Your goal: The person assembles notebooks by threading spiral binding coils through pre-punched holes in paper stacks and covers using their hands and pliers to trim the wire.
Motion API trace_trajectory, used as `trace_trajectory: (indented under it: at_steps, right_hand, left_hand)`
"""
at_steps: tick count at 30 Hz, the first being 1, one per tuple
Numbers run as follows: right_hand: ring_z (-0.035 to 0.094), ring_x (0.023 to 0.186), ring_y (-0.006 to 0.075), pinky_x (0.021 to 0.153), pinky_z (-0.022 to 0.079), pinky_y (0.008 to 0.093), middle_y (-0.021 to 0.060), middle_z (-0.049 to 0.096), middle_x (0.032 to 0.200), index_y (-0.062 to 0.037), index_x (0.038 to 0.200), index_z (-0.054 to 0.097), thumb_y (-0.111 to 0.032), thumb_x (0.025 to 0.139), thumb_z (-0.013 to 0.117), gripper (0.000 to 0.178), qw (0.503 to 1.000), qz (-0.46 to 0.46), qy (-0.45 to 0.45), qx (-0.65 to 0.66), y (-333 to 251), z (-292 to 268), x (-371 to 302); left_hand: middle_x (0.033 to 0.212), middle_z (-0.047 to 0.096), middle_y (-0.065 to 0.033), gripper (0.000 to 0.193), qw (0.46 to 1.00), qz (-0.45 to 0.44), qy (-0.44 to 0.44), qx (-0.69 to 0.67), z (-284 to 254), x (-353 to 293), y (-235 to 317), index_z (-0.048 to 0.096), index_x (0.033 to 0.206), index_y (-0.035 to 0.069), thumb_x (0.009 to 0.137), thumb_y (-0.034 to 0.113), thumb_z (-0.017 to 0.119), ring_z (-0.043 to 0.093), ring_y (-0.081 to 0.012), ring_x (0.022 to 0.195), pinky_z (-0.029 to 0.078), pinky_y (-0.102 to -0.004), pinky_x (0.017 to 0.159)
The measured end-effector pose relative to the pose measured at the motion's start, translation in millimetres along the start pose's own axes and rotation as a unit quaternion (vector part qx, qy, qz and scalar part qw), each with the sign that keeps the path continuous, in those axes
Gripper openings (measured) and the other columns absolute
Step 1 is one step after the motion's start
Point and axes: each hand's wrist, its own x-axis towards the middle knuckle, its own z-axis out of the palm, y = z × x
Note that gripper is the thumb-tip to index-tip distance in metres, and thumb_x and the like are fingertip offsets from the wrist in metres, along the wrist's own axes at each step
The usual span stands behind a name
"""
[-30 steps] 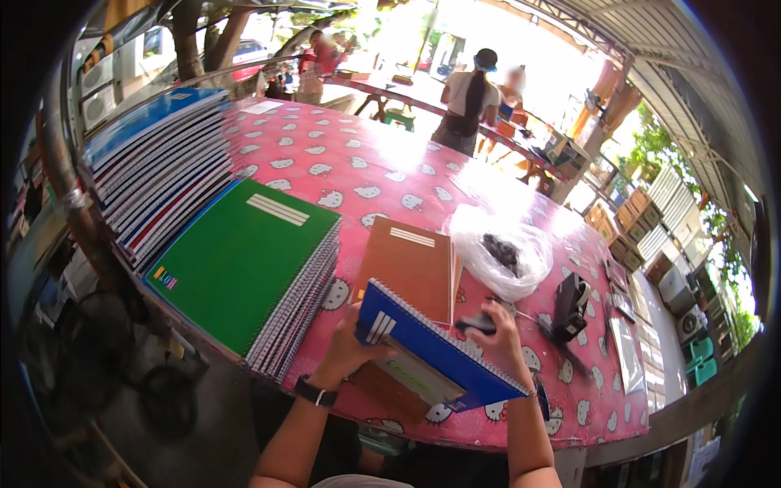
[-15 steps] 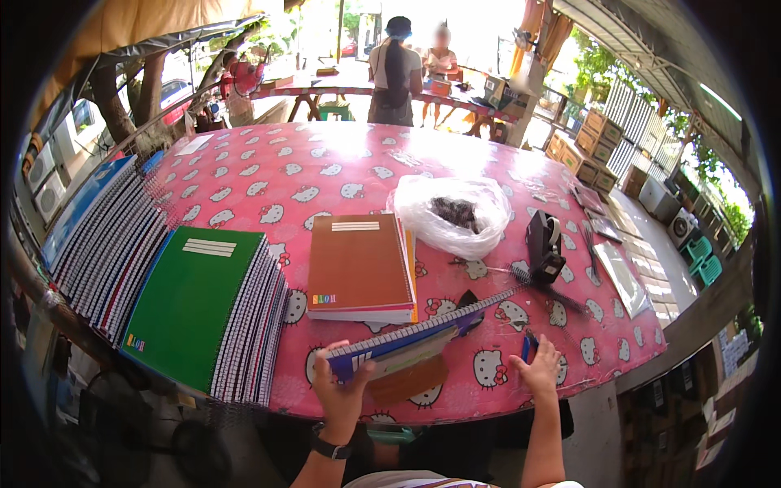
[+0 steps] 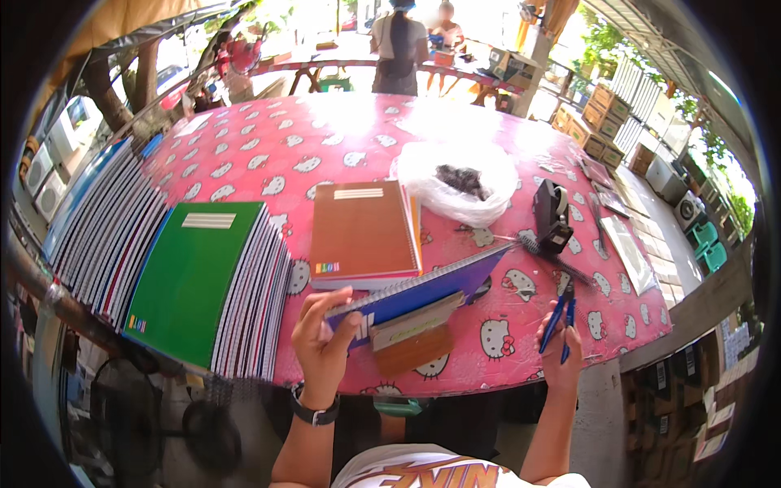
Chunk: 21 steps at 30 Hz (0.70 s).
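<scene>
My left hand grips the left end of a blue spiral notebook, thumb on its cover. The notebook stands tilted on edge with its coil upward, leaning at a small wooden block with a grey plate on it. In my right hand is a pair of blue-handled pliers, its jaws pointing away from me. Beyond the blue notebook lies a short pile of notebooks with a brown notebook on top.
To the left stands a long row of spiral notebooks, a green notebook at its near end. A plastic bag of dark coils and a black tape dispenser sit farther off on the pink table. Two people are at a far table.
My right hand has picked up the pliers from the table and now holds them upright. My left hand has shifted its hold at the notebook's end.
</scene>
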Motion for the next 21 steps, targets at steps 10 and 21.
trace_trajectory:
  at_steps: [10,21]
  right_hand:
    - [0.053,0.101,0.0288,0.085,0.044,0.0383,0.0166,0.053,0.108,-0.004,0.126,0.047,-0.011,0.07,0.073,0.062,0.886,-0.136,-0.295,-0.331,19,155,-44]
    - [0.05,0.098,0.0339,0.081,0.044,0.0428,0.0184,0.05,0.108,-0.0047,0.125,0.047,-0.019,0.069,0.073,0.064,0.821,-0.266,-0.216,-0.457,30,196,-48]
  left_hand:
    - [0.086,0.06,-0.0031,0.022,0.998,-0.021,-0.017,-0.062,-1,8,-5,0.067,0.097,0.0,0.078,0.01,0.072,0.055,-0.0082,0.082,0.042,-0.019,0.064]
    - [0.081,0.064,-0.0037,0.025,0.999,0.009,-0.038,-0.008,-4,14,-17,0.069,0.095,0.001,0.071,0.001,0.074,0.056,-0.0091,0.072,0.044,-0.0223,0.063]
